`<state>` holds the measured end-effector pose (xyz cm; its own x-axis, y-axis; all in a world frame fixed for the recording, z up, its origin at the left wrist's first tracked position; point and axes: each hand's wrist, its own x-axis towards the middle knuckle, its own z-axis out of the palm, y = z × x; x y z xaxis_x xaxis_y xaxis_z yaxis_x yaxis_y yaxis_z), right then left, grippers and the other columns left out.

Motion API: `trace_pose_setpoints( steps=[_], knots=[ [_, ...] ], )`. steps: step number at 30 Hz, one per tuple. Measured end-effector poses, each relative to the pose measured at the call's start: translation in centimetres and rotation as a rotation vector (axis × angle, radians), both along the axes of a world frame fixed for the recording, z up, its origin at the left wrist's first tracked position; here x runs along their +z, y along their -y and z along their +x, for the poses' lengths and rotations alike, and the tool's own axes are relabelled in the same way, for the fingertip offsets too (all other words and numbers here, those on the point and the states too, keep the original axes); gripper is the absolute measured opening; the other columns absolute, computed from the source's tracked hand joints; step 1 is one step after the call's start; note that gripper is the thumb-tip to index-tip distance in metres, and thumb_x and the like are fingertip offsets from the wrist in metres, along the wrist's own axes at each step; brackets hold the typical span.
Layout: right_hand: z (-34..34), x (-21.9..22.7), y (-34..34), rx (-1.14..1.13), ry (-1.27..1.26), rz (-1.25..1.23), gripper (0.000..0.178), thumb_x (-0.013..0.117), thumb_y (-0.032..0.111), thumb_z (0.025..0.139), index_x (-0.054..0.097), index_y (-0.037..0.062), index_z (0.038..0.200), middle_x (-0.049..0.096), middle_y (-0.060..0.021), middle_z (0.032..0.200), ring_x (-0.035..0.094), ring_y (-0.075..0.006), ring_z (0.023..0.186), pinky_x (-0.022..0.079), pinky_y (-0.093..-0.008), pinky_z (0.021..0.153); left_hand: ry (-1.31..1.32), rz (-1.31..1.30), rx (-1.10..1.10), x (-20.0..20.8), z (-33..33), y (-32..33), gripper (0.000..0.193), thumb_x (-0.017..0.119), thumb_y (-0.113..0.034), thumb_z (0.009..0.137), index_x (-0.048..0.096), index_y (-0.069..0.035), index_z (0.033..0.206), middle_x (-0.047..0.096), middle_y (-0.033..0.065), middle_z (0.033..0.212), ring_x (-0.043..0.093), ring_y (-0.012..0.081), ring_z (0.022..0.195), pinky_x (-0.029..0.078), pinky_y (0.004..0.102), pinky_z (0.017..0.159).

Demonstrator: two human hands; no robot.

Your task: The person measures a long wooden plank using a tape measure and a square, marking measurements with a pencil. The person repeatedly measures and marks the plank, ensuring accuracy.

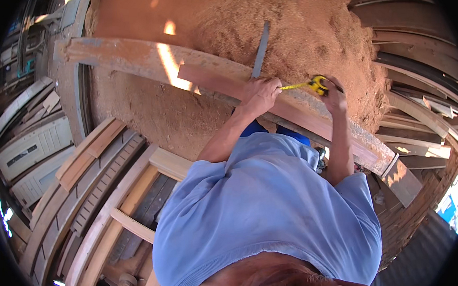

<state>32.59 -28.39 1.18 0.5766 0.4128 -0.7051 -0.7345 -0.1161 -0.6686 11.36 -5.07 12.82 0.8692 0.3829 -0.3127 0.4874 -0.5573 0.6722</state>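
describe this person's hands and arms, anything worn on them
The left hand and right hand are bare, with no gloves visible. Both forearms are uncovered, and the light blue shirt has short, loose sleeves. The right hand is slightly blurred.

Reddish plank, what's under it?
A long beam, showing past the left end of the plank. The stretch directly beneath is covered, so it can't be seen.

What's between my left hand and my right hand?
In the head view, the pulled-out yellow tape runs from your left hand to the yellow-and-black tape case in your right hand.
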Motion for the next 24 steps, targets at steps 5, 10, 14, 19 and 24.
trace_pose_setpoints(
  steps=[5, 10, 14, 19, 24],
  knots=[
    [-10.6, 3.6, -17.3, 0.183, 0.014, 0.150, 0.025, 0.069, 0.008, 0.098, 0.064, 0.0022, 0.122, 0.069, -0.0086, 0.106, 0.069, -0.0178, 0.087, 0.061, -0.0304, 0.072, 0.394, -0.003, 0.437, -1.7, -5.4, -2.8, 0.032, 0.073, -0.018, 0.095, 0.065, -0.003, 0.122, 0.072, 0.0162, 0.109, 0.071, 0.0302, 0.099, 0.058, 0.0436, 0.085],
    [-19.6, 3.7, -27.0, 0.453, 0.330, 0.203, 0.026, 0.066, 0.010, 0.103, 0.061, 0.0016, 0.126, 0.067, -0.0100, 0.107, 0.065, -0.0155, 0.091, 0.057, -0.0294, 0.079, 0.495, -0.343, 0.805, -3.9, -12.9, -9.9, 0.051, 0.073, -0.022, 0.098, 0.053, 0.003, 0.137, 0.064, 0.0176, 0.118, 0.068, 0.0259, 0.102, 0.059, 0.0397, 0.087],
    [-22.6, 10.3, -31.6, 0.621, 0.048, 0.262, 0.026, 0.062, 0.017, 0.106, 0.063, 0.0022, 0.128, 0.068, -0.0121, 0.115, 0.067, -0.0212, 0.105, 0.058, -0.0373, 0.094, 0.374, -0.503, 0.880, -2.2, -17.0, -16.1, 0.052, 0.072, -0.022, 0.098, 0.048, 0.003, 0.137, 0.059, 0.0172, 0.126, 0.068, 0.0237, 0.101, 0.062, 0.0357, 0.076],
    [-15.0, 6.4, -29.9, 1.049, 1.043, -0.259, 0.023, 0.062, 0.014, 0.102, 0.073, 0.0055, 0.120, 0.070, -0.0213, 0.122, 0.066, -0.0345, 0.114, 0.054, -0.0432, 0.099, 0.311, -0.342, 1.143, -7.9, -22.0, -24.4, 0.047, 0.075, -0.021, 0.095, 0.051, 0.004, 0.127, 0.061, 0.0181, 0.120, 0.068, 0.0227, 0.097, 0.062, 0.0334, 0.065],
    [-8.9, -0.7, -21.7, 1.395, 0.836, -0.709, 0.023, 0.068, 0.016, 0.093, 0.071, 0.0021, 0.111, 0.074, -0.0232, 0.106, 0.069, -0.0437, 0.096, 0.055, -0.0503, 0.088, -0.087, -0.172, 1.077, -14.0, -25.1, -32.4, 0.063, 0.080, -0.036, 0.089, 0.052, 0.004, 0.129, 0.060, 0.0250, 0.128, 0.069, 0.0339, 0.102, 0.060, 0.0442, 0.079]
  ],
)
